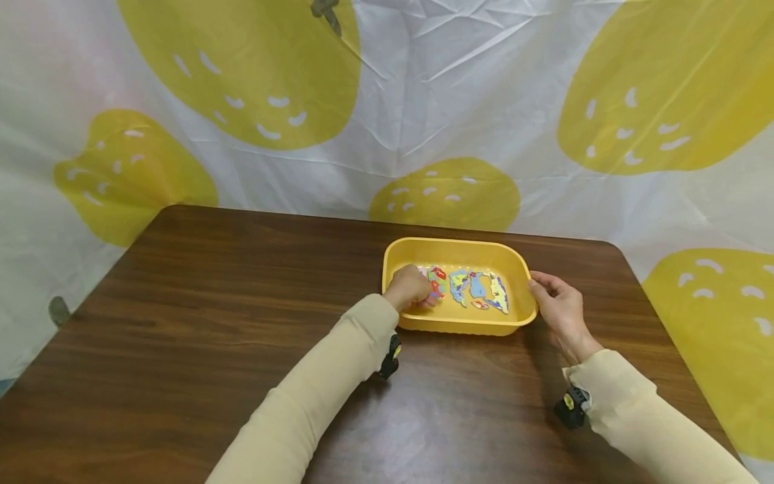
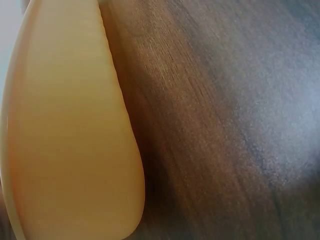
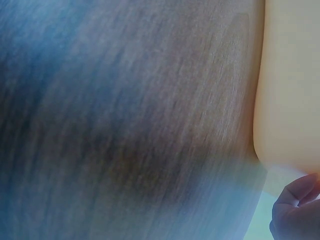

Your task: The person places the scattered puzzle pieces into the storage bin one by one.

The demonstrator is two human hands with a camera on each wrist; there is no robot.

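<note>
A yellow plastic basin [image 1: 459, 326] with rounded corners stands on the brown wooden table. Several flat, multicoloured cut-out pieces [image 1: 478, 286] lie on its floor, in blue, yellow, red and green. My left hand [image 1: 409, 287] reaches over the near left rim into the basin, its fingers bent down beside a red and green piece [image 1: 438, 279]. Whether they pinch anything is hidden. At the basin's right end, my right hand [image 1: 561, 306] grips the rim between thumb and fingers. The left wrist view shows the basin's outer wall [image 2: 75, 120] close up, without the hand.
Wood-grain tabletop [image 1: 242, 302] extends around the basin, widest on the left. Behind the table hangs a white cloth [image 1: 459, 87] with large yellow fruit shapes. Each cream sleeve has a black wrist camera [image 1: 390, 357] strapped near its cuff.
</note>
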